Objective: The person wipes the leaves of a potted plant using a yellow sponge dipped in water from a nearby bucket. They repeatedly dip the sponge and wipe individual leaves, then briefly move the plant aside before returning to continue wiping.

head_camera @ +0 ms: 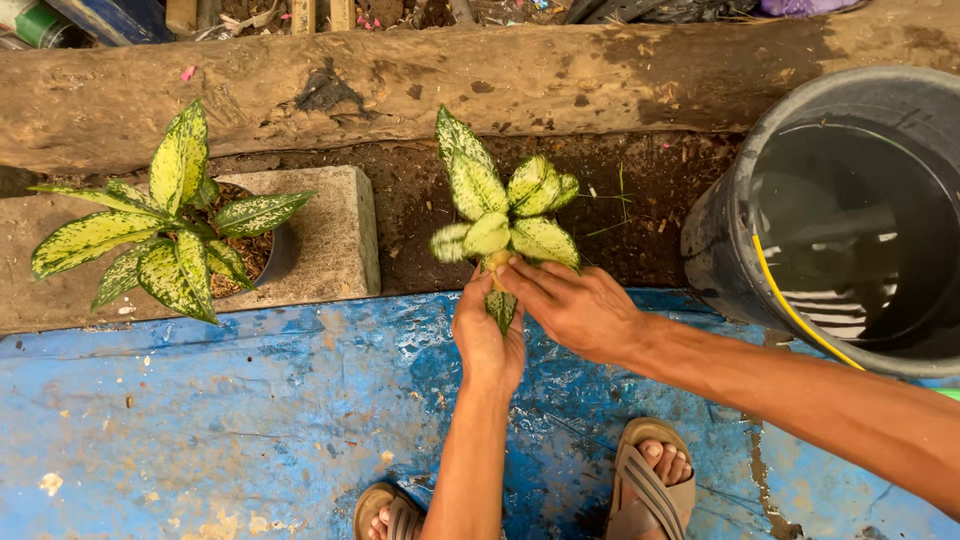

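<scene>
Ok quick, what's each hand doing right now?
Left hand: closed around the stem of the spotted-leaf plant cutting.
Right hand: fingers pinching the same cutting just below its leaves.

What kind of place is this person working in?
Probably an outdoor garden or nursery corner: bare soil under a rough log, a potted plant on a block, a bucket of water, and both hands holding a spotted-leaf cutting.

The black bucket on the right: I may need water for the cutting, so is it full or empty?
Partly filled. The black bucket holds dark water well below its rim, its surface mirroring pale stripes.
</scene>
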